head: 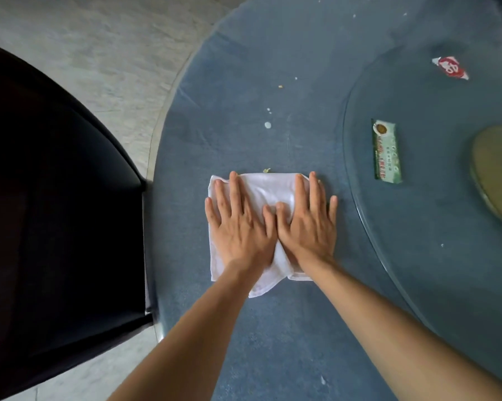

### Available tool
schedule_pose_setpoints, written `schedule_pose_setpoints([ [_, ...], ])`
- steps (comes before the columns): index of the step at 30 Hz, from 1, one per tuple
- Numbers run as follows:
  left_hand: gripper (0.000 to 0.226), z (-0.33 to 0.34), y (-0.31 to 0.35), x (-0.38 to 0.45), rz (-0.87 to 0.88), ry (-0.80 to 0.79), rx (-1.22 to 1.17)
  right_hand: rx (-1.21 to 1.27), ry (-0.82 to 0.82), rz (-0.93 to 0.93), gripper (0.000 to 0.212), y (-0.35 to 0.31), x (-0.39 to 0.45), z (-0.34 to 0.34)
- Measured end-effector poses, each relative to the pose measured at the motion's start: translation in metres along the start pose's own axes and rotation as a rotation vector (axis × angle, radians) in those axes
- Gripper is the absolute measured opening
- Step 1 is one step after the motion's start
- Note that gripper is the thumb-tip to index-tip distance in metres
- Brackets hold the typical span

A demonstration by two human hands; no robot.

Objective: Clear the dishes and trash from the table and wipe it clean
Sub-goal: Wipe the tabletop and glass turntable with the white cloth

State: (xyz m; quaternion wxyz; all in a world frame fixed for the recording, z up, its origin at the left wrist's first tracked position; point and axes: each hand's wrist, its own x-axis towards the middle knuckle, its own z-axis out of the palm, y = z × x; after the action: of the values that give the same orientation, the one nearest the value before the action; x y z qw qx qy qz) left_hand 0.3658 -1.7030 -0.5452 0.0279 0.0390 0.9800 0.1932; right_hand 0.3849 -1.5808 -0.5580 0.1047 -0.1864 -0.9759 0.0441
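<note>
white cloth (pixel 268 192), blue table (pixel 244 111), green packet (pixel 386 150), red-white wrapper (pixel 450 68)

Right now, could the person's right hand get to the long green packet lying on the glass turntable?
Probably yes. The right hand presses flat on the white cloth, and only bare blue tabletop and glass turntable rim lie between it and the long green packet.

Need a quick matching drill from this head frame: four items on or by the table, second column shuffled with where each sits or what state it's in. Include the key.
Column 1:
1. white cloth
2. green packet
3. red wrapper
4. black chair

Column 2:
A. far part of the glass turntable
B. beside the table, left of it
C. flat under both hands
D. near edge of the glass turntable

Pairs: 1-C, 2-D, 3-A, 4-B

The left hand and right hand press the cloth with straight fingers.
</note>
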Motion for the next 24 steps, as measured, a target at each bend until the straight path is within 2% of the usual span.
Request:
schedule_pose_setpoints([
  [16,0.081,-0.002,0.001,0.036,0.037,-0.022,0.051,0.035,-0.012,0.047,0.075,-0.01,0.028,0.003],
  [24,0.082,-0.004,-0.002,0.099,0.079,-0.018,0.065,0.058,-0.017,0.115,0.078,-0.031,0.078,0.016],
])
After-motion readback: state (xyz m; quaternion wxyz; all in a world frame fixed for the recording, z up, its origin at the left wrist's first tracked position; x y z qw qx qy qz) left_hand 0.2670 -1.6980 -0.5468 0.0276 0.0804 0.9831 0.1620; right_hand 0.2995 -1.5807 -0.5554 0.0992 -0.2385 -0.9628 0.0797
